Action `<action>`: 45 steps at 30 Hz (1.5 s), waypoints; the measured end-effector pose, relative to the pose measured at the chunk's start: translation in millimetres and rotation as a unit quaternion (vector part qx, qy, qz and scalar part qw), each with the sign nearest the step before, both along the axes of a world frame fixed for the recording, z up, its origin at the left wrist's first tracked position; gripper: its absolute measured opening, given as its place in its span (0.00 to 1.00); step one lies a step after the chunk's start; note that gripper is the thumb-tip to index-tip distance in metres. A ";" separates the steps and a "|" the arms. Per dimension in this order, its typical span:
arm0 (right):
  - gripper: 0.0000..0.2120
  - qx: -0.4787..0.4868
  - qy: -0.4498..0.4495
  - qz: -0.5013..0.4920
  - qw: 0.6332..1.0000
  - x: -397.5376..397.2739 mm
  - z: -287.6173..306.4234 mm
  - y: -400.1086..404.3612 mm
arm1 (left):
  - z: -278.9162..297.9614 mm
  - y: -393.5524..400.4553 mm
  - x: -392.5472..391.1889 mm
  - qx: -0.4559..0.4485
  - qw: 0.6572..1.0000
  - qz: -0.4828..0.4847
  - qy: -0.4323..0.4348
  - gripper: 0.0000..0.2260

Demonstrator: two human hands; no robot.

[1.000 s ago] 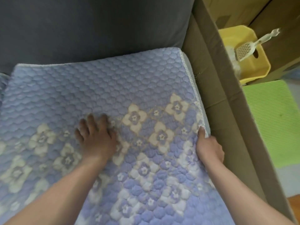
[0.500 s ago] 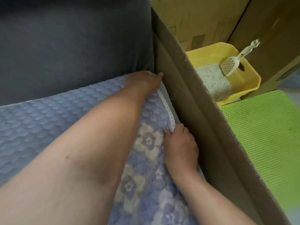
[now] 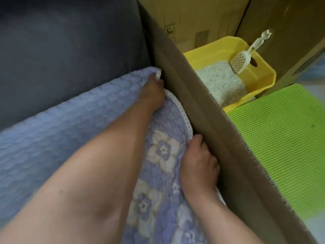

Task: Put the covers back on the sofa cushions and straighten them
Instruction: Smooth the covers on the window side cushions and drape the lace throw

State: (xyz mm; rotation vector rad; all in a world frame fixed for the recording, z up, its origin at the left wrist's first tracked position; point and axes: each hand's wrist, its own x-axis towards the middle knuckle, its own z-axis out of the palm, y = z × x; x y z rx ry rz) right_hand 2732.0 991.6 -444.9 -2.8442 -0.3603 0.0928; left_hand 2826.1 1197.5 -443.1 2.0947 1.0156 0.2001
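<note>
Cover [image 3: 73,131] lies spread over the cushion, its lace edge [image 3: 182,111] running along the cardboard wall [image 3: 202,110]. Left hand [image 3: 152,92] reaches across to the far corner, fingers curled onto the fabric there, looks like a pinch at the corner. Right hand [image 3: 198,166] clamps the same edge closer in, fingers tucked down between cushion and cardboard. The edge runs lengthwise between both grips, so the next tuck probably goes down that gap, the left hand nearer the corner.

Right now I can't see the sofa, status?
Left hand grips quilted lilac floral cushion cover at far corner. Right hand grips its white-trimmed side edge. Brown cardboard panel tight against that edge.
</note>
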 end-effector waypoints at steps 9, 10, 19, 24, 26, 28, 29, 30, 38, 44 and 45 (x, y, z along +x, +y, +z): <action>0.18 -0.071 -0.040 -0.006 0.997 -99.4 8.9 -119.0 | 20.9 -0.1 -16.1 -0.044 0.998 -0.030 0.034 0.18; 0.16 -0.084 -0.045 -0.027 0.995 -117.7 8.8 -143.5 | 22.1 -1.9 -18.5 -0.059 0.998 -0.019 0.030 0.17; 0.09 -0.129 0.087 -0.103 0.982 -144.9 24.7 -205.4 | 28.7 -112.3 -117.2 0.156 0.956 -0.207 0.135 0.30; 0.08 -0.139 0.124 -0.166 0.968 -205.0 48.1 -282.9 | 63.4 -240.6 -343.4 0.089 0.962 -0.111 0.233 0.28; 0.09 -0.122 0.202 -0.268 0.934 -219.4 50.2 -320.5 | 60.7 -268.8 -393.3 0.070 0.943 -0.116 0.303 0.30; 0.11 -0.092 0.214 -0.349 0.908 -217.8 50.2 -335.4 | 46.5 -277.2 -397.3 0.063 0.937 -0.132 0.319 0.29; 0.11 -0.064 0.209 -0.371 0.902 -214.0 47.1 -337.8 | 39.9 -278.8 -387.5 0.068 0.937 -0.133 0.316 0.28; 0.11 -0.028 0.197 -0.396 0.896 -210.9 43.7 -338.6 | 35.7 -281.0 -377.1 0.066 0.938 -0.136 0.312 0.27; 0.16 0.051 0.109 -0.188 0.975 -229.8 102.0 -215.6 | 70.0 -249.3 -372.3 -0.160 0.952 -0.132 0.227 0.24; 0.25 0.002 0.164 0.330 0.930 -170.1 95.3 -35.3 | 102.7 -144.6 -455.1 -0.271 0.959 0.068 -0.042 0.11; 0.28 -0.044 0.160 0.391 0.905 -171.9 86.0 -7.2 | 101.4 -119.5 -476.6 -0.224 0.971 0.085 -0.023 0.14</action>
